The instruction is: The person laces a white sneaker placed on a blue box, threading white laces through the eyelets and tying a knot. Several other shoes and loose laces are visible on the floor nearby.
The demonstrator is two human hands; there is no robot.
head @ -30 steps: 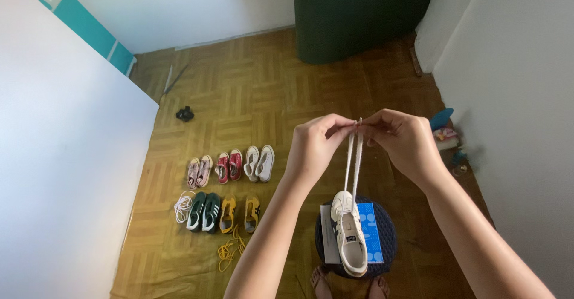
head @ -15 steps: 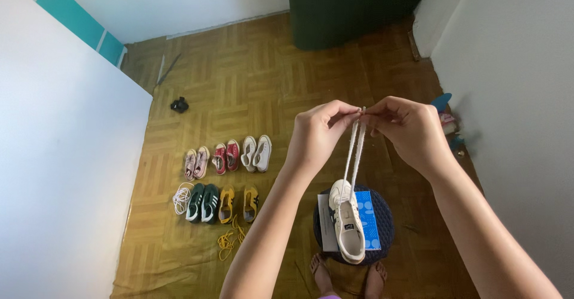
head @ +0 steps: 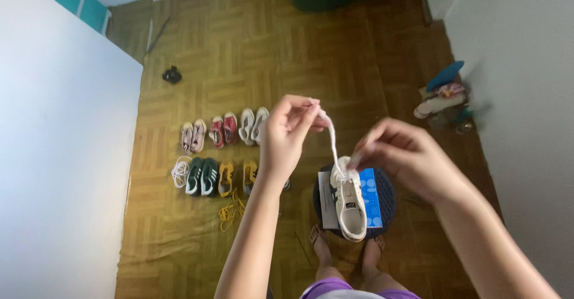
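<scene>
Shoes (head: pixel 224 149) in two rows on floor, left of centre. Left hand (head: pixel 286 133) pinches white lace (head: pixel 330 139) raised, keeping it taut. White sneaker (head: pixel 348 198) on round stool (head: pixel 387 192), lower centre. Right hand (head: pixel 405 158) grip clenched on lace at eyelets.

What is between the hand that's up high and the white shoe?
In the head view, a white shoelace runs from the left hand down to the white shoe.
</scene>
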